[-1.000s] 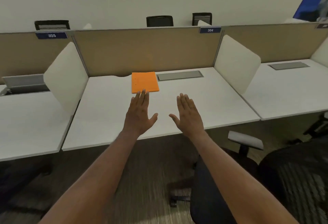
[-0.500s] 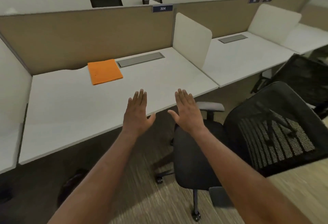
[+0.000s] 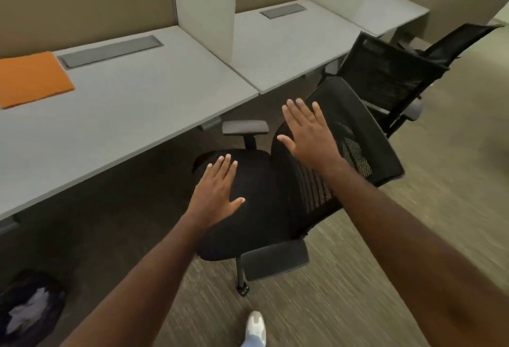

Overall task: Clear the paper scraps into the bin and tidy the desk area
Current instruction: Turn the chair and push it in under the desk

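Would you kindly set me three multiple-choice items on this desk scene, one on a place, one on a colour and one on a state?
1. Where does the orange cloth lie?
A. On the desk, beside the grey hatch
B. On the chair seat
C. In the bin

2. What colour is the near chair?
A. White
B. Black
C. Orange

3. How are the two hands?
A. Both gripping the cloth
B. Both clenched in fists
C. Both open, fingers straight

Answers:
1 A: the cloth lies flat on the desk top, left of the hatch.
2 B: its seat and mesh back are black.
3 C: the left hand and right hand spread over the chair and hold nothing.
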`<state>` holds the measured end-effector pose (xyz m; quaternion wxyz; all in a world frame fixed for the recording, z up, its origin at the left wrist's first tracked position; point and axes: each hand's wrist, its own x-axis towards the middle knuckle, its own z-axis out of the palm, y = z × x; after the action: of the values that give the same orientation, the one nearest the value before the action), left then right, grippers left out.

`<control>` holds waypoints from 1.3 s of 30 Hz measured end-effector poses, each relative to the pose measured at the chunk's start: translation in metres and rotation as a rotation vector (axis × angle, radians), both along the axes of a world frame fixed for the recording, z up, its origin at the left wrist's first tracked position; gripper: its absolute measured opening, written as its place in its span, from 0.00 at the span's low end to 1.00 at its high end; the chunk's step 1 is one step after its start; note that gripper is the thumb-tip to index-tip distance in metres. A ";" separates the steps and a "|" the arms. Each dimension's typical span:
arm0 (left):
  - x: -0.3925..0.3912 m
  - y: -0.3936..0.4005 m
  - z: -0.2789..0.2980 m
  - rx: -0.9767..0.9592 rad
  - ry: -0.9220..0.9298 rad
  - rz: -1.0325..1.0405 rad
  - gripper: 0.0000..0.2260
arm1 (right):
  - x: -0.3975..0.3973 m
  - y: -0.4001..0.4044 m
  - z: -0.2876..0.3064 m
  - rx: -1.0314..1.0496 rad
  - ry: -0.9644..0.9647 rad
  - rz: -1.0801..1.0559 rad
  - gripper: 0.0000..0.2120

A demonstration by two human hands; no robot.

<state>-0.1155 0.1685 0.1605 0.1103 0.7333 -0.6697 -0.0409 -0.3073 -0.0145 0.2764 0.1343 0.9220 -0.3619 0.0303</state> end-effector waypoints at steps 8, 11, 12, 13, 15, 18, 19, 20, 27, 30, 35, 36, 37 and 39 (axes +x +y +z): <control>-0.133 -0.053 -0.075 0.254 0.143 -0.062 0.47 | -0.139 -0.136 0.065 -0.143 0.324 0.156 0.35; -0.170 -0.052 -0.107 0.363 0.169 -0.089 0.51 | -0.169 -0.160 0.076 -0.111 0.462 0.224 0.35; -0.180 -0.050 -0.117 0.392 0.182 -0.093 0.53 | -0.176 -0.167 0.076 -0.119 0.528 0.240 0.37; -0.189 -0.049 -0.130 0.434 0.195 -0.094 0.54 | -0.183 -0.176 0.073 -0.118 0.598 0.253 0.39; -0.202 -0.047 -0.152 0.509 0.205 -0.084 0.56 | -0.193 -0.193 0.063 -0.085 0.759 0.275 0.42; -0.214 -0.047 -0.177 0.610 0.216 -0.082 0.59 | -0.204 -0.212 0.046 -0.048 0.936 0.329 0.52; -0.217 -0.046 -0.183 0.633 0.223 -0.082 0.59 | -0.209 -0.217 0.041 -0.050 0.967 0.332 0.55; -0.220 -0.046 -0.187 0.654 0.226 -0.081 0.59 | -0.214 -0.222 0.036 -0.037 0.969 0.330 0.56; -0.233 -0.049 -0.206 0.710 0.124 -0.097 0.45 | -0.230 -0.240 -0.005 -0.058 0.667 0.424 0.56; -0.228 -0.051 -0.215 0.699 0.139 -0.108 0.42 | -0.218 -0.232 -0.016 -0.012 0.592 0.454 0.50; -0.221 -0.052 -0.218 0.693 0.127 -0.133 0.43 | -0.209 -0.223 -0.023 0.103 0.476 0.476 0.45; -0.220 -0.052 -0.218 0.694 0.121 -0.137 0.44 | -0.207 -0.222 -0.024 0.125 0.447 0.482 0.44; -0.219 -0.051 -0.218 0.694 0.117 -0.142 0.44 | -0.206 -0.219 -0.024 0.146 0.421 0.489 0.42; -0.216 -0.049 -0.219 0.701 0.124 -0.152 0.44 | -0.203 -0.215 -0.024 0.182 0.391 0.507 0.40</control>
<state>-0.3314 0.1196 -0.0582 -0.1109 0.6707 -0.6596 -0.3206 -0.5099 -0.2299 0.2528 0.1063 0.9793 -0.0893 -0.1473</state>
